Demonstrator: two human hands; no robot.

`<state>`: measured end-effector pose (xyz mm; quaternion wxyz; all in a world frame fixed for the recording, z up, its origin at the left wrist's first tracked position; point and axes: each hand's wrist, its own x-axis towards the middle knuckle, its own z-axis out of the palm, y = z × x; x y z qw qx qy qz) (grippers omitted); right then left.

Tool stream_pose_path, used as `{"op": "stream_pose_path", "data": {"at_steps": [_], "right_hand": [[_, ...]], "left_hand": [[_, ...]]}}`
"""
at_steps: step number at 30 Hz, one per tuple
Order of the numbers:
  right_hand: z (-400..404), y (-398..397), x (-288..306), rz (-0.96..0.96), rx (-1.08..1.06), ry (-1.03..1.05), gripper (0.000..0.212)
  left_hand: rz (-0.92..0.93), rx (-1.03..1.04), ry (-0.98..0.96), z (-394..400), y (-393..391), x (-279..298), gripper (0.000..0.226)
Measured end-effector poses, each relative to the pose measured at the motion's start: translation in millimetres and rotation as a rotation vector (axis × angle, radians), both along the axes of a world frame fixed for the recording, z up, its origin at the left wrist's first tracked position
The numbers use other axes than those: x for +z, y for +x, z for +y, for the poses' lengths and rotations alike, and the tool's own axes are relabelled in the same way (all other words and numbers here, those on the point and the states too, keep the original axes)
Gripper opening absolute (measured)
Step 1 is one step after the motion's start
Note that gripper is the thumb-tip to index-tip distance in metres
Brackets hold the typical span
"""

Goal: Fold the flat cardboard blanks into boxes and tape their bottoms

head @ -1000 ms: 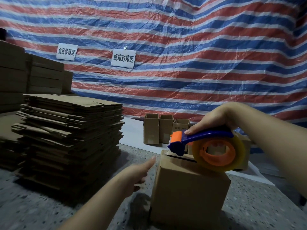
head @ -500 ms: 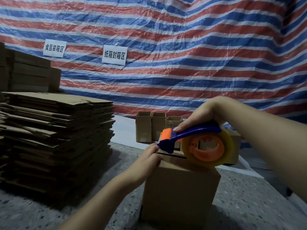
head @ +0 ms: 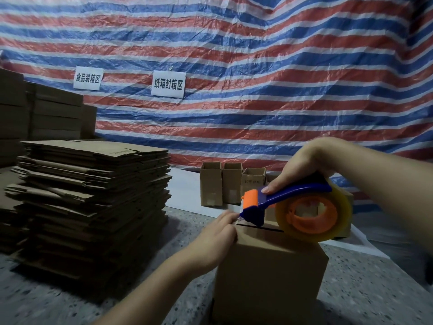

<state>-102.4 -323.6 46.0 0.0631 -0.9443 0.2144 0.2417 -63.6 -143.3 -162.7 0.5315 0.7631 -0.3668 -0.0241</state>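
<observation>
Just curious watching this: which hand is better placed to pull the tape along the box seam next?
The right hand. It already grips the tape dispenser, whose head sits at the far end of the box seam. The left hand rests on the box's top edge, steadying it.

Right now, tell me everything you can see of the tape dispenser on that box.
The tape dispenser has a dark blue plastic handle, an orange head and an orange hub carrying a roll of clear, yellowish tape. It is held tilted, head lowest, over the seam of the folded box. The right hand grips the handle from above, with a finger extended along it. The left hand rests on the box's top edge, fingertips at the head.
</observation>
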Motion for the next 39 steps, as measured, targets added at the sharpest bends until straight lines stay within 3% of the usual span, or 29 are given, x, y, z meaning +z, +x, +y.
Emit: {"op": "stream_pose_path", "data": {"at_steps": [6, 9, 14, 16, 18, 21, 23, 25, 28, 30, 39], "right_hand": [[-44, -16, 9, 0.045, -0.036, 0.061, 0.106], [-59, -23, -1, 0.082, -0.046, 0.026, 0.100], [-54, -22, -9, 0.089, -0.043, 0.000, 0.087], [-48, -20, -8, 0.101, -0.036, -0.042, 0.086], [-44, -19, -9, 0.092, -0.047, -0.050, 0.081], [-42, -20, -10, 0.074, -0.069, -0.043, 0.077], [-44, -21, -11, 0.064, -0.080, -0.022, 0.077], [-45, -22, -11, 0.061, -0.083, 0.003, 0.077], [-44, -21, -11, 0.073, -0.080, -0.003, 0.079], [-45, -20, -10, 0.083, -0.071, -0.019, 0.084], [-65, -21, -1, 0.077, -0.055, 0.056, 0.085]], "left_hand": [[0.031, -0.058, 0.093, 0, 6, -4, 0.043], [0.109, -0.046, 0.049, -9, 15, -6, 0.037], [0.250, 0.061, 0.004, -26, 22, -2, 0.065], [0.261, 0.004, -0.024, -22, 18, -3, 0.067], [0.184, -0.139, 0.001, -13, 13, -8, 0.065], [-0.031, -0.054, 0.020, -2, 6, -9, 0.051], [-0.021, 0.034, -0.029, 0, -11, 12, 0.048], [-0.156, 0.054, 0.134, 0, -21, 28, 0.051], [-0.423, 0.051, 0.554, -11, -20, 40, 0.057], [-0.448, 0.045, 0.664, -13, -20, 45, 0.059], [-0.485, 0.039, 0.695, -11, -16, 39, 0.057]]}}
